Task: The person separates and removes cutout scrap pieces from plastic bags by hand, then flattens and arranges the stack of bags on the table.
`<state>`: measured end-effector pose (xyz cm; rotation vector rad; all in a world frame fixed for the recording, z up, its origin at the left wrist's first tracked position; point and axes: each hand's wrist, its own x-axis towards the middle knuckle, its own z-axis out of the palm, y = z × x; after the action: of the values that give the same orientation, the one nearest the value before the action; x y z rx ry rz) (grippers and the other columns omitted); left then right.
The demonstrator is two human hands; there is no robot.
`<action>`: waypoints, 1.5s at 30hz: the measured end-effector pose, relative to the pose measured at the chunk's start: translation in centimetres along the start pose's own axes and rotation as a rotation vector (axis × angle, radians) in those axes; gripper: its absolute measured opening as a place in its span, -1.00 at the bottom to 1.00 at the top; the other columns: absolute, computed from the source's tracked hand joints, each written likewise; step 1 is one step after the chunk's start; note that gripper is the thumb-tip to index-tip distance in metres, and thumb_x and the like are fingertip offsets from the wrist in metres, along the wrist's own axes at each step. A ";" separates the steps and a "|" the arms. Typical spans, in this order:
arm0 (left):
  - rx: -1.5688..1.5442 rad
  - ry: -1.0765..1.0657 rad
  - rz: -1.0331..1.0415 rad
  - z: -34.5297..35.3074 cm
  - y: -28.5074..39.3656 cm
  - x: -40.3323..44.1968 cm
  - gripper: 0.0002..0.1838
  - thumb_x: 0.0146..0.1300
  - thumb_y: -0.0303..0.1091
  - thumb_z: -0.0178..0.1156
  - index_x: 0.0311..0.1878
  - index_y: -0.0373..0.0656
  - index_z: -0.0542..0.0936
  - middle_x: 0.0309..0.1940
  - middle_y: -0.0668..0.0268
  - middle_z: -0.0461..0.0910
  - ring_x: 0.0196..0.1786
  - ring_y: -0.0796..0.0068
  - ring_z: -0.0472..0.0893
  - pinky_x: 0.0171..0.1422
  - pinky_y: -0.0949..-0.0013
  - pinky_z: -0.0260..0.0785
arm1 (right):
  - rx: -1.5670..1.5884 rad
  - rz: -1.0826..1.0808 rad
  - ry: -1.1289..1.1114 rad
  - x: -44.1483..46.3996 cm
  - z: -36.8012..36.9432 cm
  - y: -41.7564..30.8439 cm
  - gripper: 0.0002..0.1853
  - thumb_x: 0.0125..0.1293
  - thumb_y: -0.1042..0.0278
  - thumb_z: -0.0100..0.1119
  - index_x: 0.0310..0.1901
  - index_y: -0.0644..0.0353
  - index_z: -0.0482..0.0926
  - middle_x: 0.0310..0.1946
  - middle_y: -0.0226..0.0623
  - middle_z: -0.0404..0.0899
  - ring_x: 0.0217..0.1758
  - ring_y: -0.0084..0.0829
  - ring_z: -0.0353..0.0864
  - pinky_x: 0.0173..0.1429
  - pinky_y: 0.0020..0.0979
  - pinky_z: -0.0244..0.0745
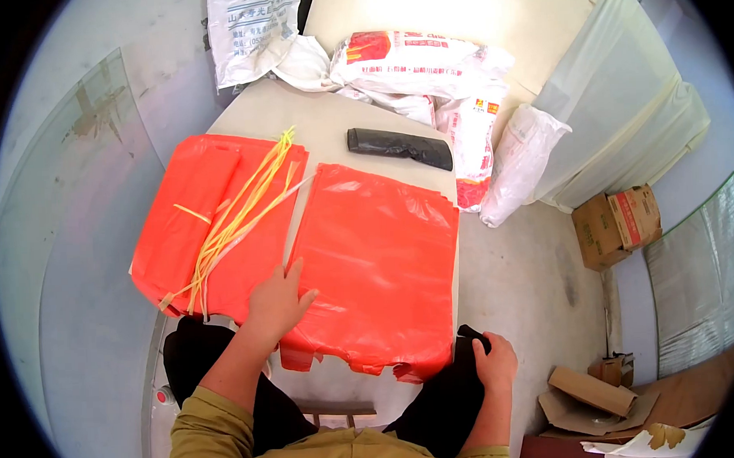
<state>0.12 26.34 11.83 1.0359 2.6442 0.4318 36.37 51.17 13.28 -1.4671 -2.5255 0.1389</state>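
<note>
Two stacks of red plastic bags lie side by side on the table. My left hand [282,302] rests at the near left edge of the right stack [377,261], thumb and fingers apart, holding nothing. On the left stack [158,238] lies a bundle of yellow ties [234,222], with one short tie [192,214] apart to its left. My right hand [497,362] is beside my right knee, off the table's near right corner. Its fingers are curled against a small black thing [472,334], whose kind I cannot make out against the black trousers.
A black rolled bag [399,148] lies behind the right stack. White printed sacks [413,63] line the table's back, and more lean down its right side. Cardboard boxes [617,225] stand by the right wall, with flattened cardboard [596,399] on the floor.
</note>
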 end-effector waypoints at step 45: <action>-0.014 -0.104 0.755 4.7 6.9 -1.5 -0.49 0.25 -0.15 0.35 0.25 -0.07 0.58 0.24 0.13 0.56 0.28 0.05 0.53 0.32 -0.03 0.41 | 0.065 0.087 -0.061 0.5 -1.0 2.7 -0.62 0.38 0.03 0.25 0.07 0.10 0.69 0.09 -0.27 0.70 0.19 -0.15 0.62 0.27 -0.17 0.52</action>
<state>7.10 30.96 10.25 1.9728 2.0689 0.5140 38.67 52.89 13.80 -1.5708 -2.4800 0.2811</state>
